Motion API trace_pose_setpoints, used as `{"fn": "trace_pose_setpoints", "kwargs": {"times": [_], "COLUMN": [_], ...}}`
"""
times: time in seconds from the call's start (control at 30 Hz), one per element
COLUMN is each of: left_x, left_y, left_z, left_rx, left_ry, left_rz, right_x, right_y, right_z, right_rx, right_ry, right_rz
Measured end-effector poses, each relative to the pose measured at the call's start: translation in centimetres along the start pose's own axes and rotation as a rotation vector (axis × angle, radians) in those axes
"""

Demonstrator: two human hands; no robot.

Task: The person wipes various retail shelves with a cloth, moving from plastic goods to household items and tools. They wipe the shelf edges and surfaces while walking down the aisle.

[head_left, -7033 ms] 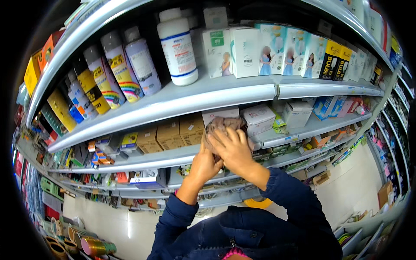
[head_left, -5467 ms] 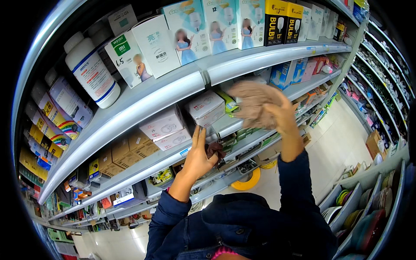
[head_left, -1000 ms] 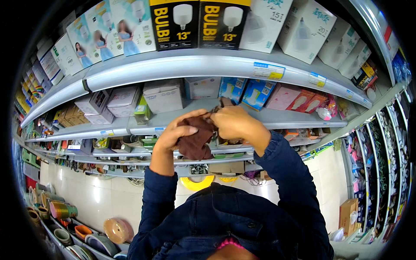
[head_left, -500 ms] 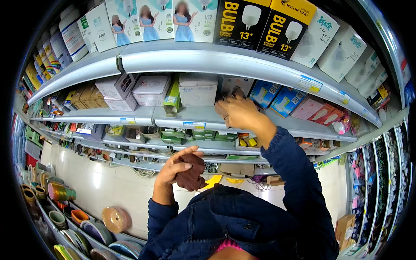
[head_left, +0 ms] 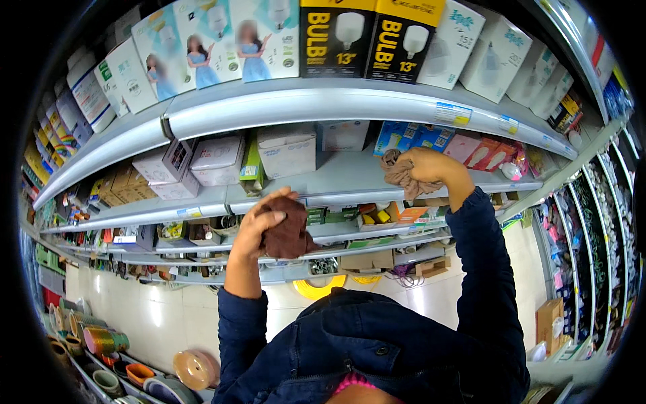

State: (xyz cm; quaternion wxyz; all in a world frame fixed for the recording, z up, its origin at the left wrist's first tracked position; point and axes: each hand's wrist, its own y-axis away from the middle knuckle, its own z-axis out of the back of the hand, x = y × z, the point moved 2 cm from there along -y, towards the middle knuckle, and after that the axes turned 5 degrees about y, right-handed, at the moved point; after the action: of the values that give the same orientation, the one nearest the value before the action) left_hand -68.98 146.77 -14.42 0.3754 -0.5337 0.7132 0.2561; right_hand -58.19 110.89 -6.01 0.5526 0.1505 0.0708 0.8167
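My left hand [head_left: 252,229], in front of the shelves at the centre, is closed on a dark brown cloth [head_left: 288,232] that hangs below its fingers. Up and to the right, my right hand [head_left: 428,166] grips a lighter brown, crumpled cloth [head_left: 400,176] against the middle shelf [head_left: 340,176], just in front of blue boxes [head_left: 397,138] and a pink box [head_left: 461,148]. To the left of that cloth stand a white carton [head_left: 286,155], a smaller pale box [head_left: 342,135] behind it and a narrow green box [head_left: 251,177].
Upper shelf [head_left: 269,101] holds bulb boxes [head_left: 336,44] and bottles [head_left: 91,97]. Lower shelves carry cartons and small goods. On the floor [head_left: 155,289] are yellow coils [head_left: 316,286] and a cardboard box [head_left: 550,323]. Pots [head_left: 108,343] stand lower left, another rack [head_left: 592,249] at right.
Since half a second ago my right hand and light cloth moved right along the shelf, and my left hand rose with the dark cloth. Over the seconds before, the view shifted rightward along the shelving.
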Motion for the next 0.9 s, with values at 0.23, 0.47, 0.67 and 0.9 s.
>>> {"fn": "trace_pose_setpoints", "kwargs": {"times": [0.23,0.47,0.67,0.9], "left_x": [-1.7,-1.3,0.4,5.9], "left_y": [-5.2,-5.4,-3.6,-2.9], "left_z": [0.1,-0.3,-1.4,-11.9], "left_rx": [-0.127,-0.051,0.003,0.094], "left_ry": [0.127,0.143,0.048,-0.047], "left_rz": [0.002,-0.03,-0.02,0.089], "right_x": [-2.6,1.9,-8.4,-13.3], "right_y": [1.0,2.4,6.0,7.8], "right_z": [-1.4,-3.2,-2.7,-3.7], "right_rx": [0.038,-0.274,-0.124,-0.435], "right_ry": [-0.025,-0.082,-0.514,-0.041], "right_rz": [0.031,0.237,0.142,0.238]}}
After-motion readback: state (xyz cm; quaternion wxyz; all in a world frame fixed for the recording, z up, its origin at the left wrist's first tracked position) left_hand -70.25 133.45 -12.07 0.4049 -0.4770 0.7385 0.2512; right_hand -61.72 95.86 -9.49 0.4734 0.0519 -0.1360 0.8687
